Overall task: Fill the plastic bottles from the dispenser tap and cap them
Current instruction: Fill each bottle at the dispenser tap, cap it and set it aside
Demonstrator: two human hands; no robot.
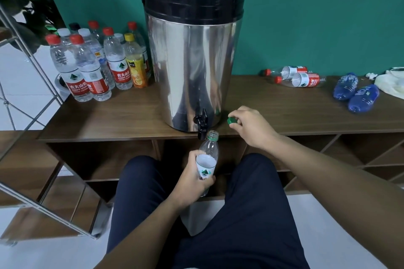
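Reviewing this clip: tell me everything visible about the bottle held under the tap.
The bottle is clear, thin plastic with a green neck ring and a white label bearing a green mountain mark. It is uncapped and looks empty. It is tilted, its open mouth up beside the black tap of the steel dispenser, not quite under the spout. The left hand grips it around the label. Its green cap is pinched in the right hand over the shelf top.
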